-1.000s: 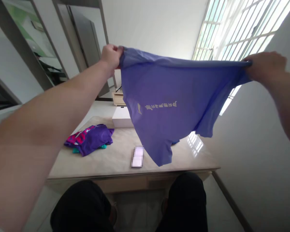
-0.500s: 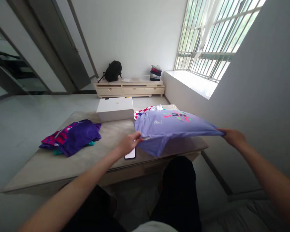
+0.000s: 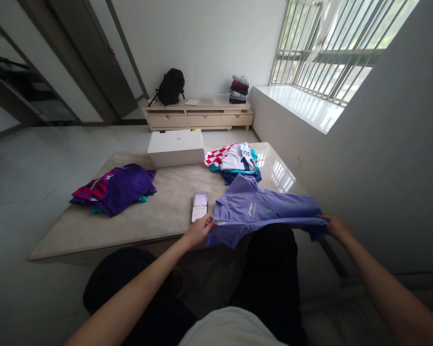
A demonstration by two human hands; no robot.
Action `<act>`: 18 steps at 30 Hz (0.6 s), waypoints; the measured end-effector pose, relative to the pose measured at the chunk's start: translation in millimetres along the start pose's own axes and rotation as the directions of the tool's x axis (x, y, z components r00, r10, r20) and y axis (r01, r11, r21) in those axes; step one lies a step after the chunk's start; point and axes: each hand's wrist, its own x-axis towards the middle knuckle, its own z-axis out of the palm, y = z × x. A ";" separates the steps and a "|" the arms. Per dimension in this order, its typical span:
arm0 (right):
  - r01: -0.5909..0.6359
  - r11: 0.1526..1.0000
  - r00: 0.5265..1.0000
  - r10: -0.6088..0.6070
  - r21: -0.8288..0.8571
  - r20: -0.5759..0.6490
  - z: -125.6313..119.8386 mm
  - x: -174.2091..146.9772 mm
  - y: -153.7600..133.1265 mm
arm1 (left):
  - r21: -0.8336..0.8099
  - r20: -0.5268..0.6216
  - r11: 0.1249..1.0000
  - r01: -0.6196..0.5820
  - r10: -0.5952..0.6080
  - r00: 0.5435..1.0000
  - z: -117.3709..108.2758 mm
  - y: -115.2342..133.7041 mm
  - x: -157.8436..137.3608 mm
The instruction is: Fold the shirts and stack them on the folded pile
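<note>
A lavender T-shirt [image 3: 263, 204] is stretched sideways between my two hands, lying partly on the table and partly over its near edge, close to my right knee. My left hand [image 3: 199, 231] pinches it near the collar. At the far end, my right hand [image 3: 339, 228] grips the hem. A phone [image 3: 199, 207] with a lit screen lies on the table just beyond my left hand. Behind the shirt sits a pile of clothes, with a red-and-white checked jersey [image 3: 234, 157] on top.
On the left of the stone-topped table [image 3: 166, 206] lies a heap with a purple shirt [image 3: 124, 190]. A white box [image 3: 176, 148] stands at the back. Beyond is a low cabinet [image 3: 202, 119] bearing a black backpack [image 3: 171, 87] and folded clothes [image 3: 239, 90]. A wall borders the right.
The T-shirt has come down from being spread in the air and now sags onto the table edge. More of the clothes pile and the phone shows. My view has tilted down.
</note>
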 end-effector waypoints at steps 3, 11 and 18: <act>0.015 1.000 1.000 -0.016 0.027 0.023 -6.8 11.4 -6.7 | -0.021 -0.063 1.000 0.011 -0.013 0.998 -7.5 1.3 32.8; 0.025 0.998 1.000 -0.024 0.056 -0.012 -32.2 23.5 -29.2 | -0.187 -0.198 0.982 0.040 -0.078 0.977 -14.8 24.5 128.3; 0.061 0.998 0.991 -0.058 0.022 -0.119 -153.3 29.8 -59.5 | -0.254 -0.276 0.966 -0.047 -0.026 0.961 -101.2 80.5 161.1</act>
